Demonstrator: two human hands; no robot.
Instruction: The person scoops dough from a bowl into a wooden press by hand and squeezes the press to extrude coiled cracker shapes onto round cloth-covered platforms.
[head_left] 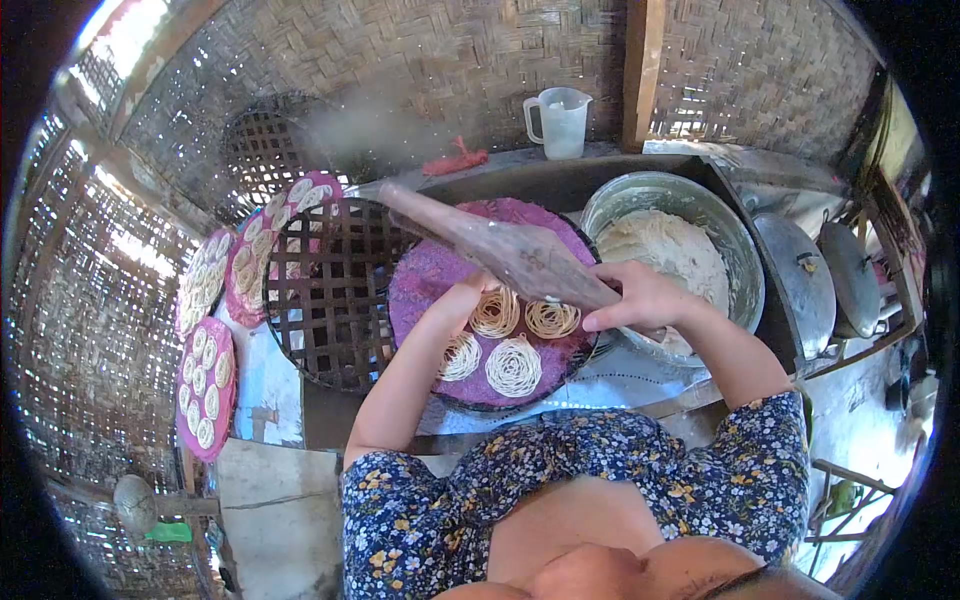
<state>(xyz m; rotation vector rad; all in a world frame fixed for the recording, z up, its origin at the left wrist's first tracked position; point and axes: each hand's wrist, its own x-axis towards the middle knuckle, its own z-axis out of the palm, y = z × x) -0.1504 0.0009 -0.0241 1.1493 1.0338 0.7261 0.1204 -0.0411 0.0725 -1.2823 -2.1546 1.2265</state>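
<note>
A long wooden press [510, 255] slants above a round tray covered with a purple cloth [430, 275]. My right hand [640, 298] is wrapped round its lower right end. My left hand [468, 298] is closed at the underside of the press, and its fingers are mostly hidden behind the wood. Below the press lie several round nests of thin strands. Two at the front are white, like this nest [513, 366]; two behind look yellower, like this one [552, 319].
A large metal basin [743, 255] of pale dough [670, 250] stands right of the tray. An open-weave round tray [325, 345] lies left. Purple cloth-covered trays with nests [207, 400] lean at far left. A plastic jug [565, 130] and metal lids [800, 280] stand behind and right.
</note>
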